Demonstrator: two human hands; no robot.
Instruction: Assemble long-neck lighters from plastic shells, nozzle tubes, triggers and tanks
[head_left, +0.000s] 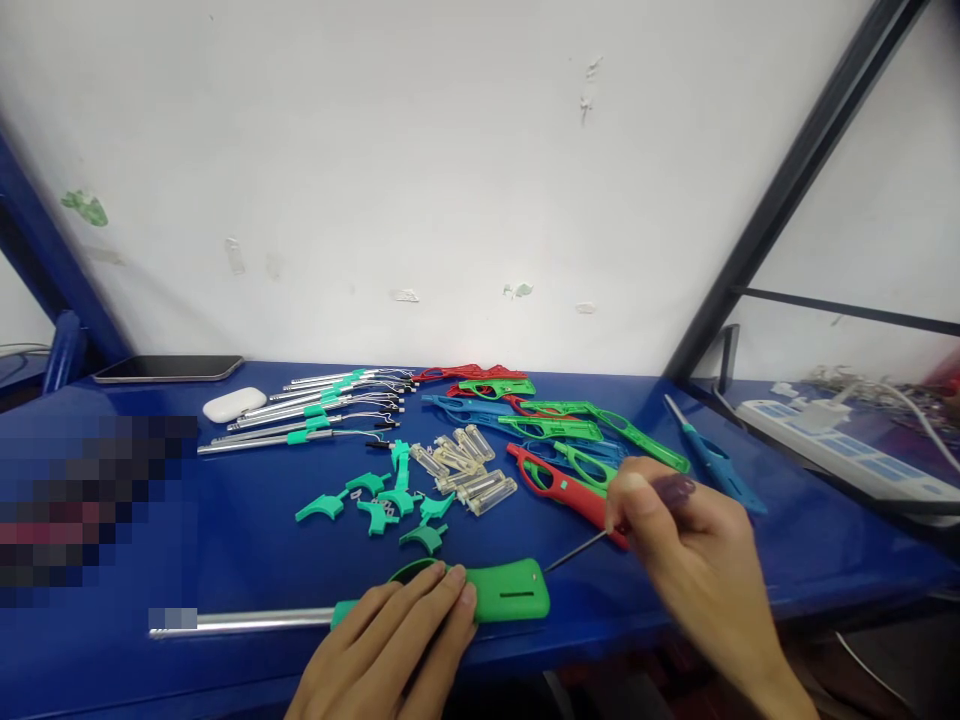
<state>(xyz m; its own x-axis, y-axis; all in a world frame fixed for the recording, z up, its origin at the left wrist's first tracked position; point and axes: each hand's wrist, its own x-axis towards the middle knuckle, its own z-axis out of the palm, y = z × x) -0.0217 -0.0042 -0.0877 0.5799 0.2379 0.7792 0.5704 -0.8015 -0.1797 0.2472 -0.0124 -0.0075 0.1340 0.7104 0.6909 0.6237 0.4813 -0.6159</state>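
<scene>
My left hand (405, 640) lies over a green gas lighter (517, 590) at the table's front edge, fingers pressed together on its handle. The lighter's silver tube (262, 620) points left. A small slot and a hole show near its right end. In my right hand (690, 560) is a screwdriver (577, 550) with a thin metal shaft; its dark handle is mostly hidden in my fist. The screwdriver's tip is close to the lighter's right end; whether they touch I cannot tell. Behind lie several teal triggers (424, 538) and clear fuel tanks (480, 490).
Several silver tubes with wires (300, 405) lie back left, near a white oval case (234, 404) and a phone (169, 368). Red (559, 485), green (559, 428) and blue lighter shells (720, 465) lie behind my right hand. A power strip (847, 445) is at right, beyond a dark frame.
</scene>
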